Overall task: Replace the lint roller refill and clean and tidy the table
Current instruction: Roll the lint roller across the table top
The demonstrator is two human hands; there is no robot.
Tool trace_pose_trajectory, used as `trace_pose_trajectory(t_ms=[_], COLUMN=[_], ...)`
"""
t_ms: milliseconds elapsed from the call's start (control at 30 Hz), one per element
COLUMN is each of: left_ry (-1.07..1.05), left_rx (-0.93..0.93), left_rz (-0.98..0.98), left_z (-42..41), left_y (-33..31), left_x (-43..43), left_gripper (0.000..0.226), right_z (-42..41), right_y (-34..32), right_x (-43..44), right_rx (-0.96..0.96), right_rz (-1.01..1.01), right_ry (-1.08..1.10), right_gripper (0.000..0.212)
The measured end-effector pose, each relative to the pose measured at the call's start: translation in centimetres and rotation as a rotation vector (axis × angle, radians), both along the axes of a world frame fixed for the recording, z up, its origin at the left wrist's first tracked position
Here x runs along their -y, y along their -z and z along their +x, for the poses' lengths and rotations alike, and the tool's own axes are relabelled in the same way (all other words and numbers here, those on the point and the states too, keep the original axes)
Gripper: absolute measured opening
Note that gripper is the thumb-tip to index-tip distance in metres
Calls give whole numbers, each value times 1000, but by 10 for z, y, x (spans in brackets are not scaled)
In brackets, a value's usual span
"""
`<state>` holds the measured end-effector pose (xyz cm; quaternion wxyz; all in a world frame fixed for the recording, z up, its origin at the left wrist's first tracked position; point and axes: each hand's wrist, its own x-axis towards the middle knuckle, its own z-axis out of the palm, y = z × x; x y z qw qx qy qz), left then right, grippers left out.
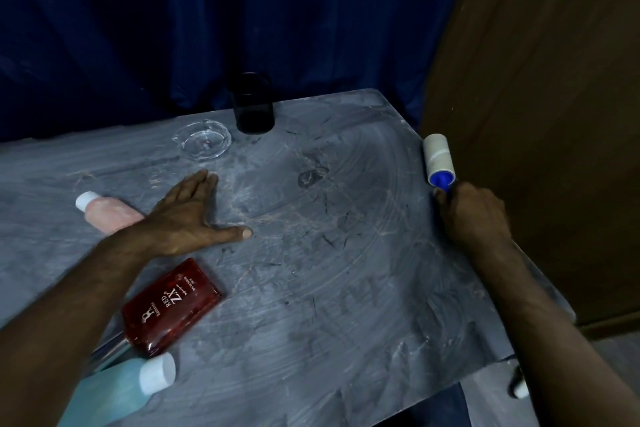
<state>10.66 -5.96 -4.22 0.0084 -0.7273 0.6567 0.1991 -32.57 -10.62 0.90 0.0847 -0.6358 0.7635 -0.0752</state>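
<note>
Lint roller [438, 159] sits in my right hand [472, 215], fist closed round its handle, at the worktop's [346, 288] right edge, well right of the glass ashtray [202, 143]. My left hand [188, 215] lies flat and empty below that ashtray, likely bracing me for rolling.

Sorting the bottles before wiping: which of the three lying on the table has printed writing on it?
The dark red flat bottle, lying below the left forearm. The pink bottle and pale blue bottle show none.

I see open worktop [346, 271] through the middle and right. A red bottle [172, 305], pink bottle [107, 213] and blue bottle [131, 388] crowd the left; ashtray [202, 142] and black cup [252, 108] block the far edge.
</note>
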Motion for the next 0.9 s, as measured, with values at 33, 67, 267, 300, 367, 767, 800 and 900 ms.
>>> trace_pose_trajectory(t_ms=[33,67,267,300,367,767,800,900], left_ry=[2,3,-5,-8,-13,-32,-33,-40], left_rx=[0,-1,-13,-17,-22,-49,-50,-54], left_rz=[2,4,14,17,20,14,14,16], left_z=[0,0,-1,-1,-2,-4,-4,-6], left_y=[0,0,-1,-1,-1,-3,-4,-6], left_x=[0,0,-1,-1,-2,-3,-4,-5], left_gripper=[157,157,159,159,160,159,157,156], right_z=[4,7,39,47,65,169,175,188], right_y=[-1,-1,2,4,6,21,21,21], right_x=[0,-1,2,3,4,-21,-24,-31], right_rx=[-4,-5,-60,-60,-61,-147,-153,-153], right_rz=[4,6,-5,-4,0,-117,-119,-122], right_ry=[-17,-36,-156,-171,-203,-477,-495,-538], right_gripper=[42,42,43,42,42,39,39,39])
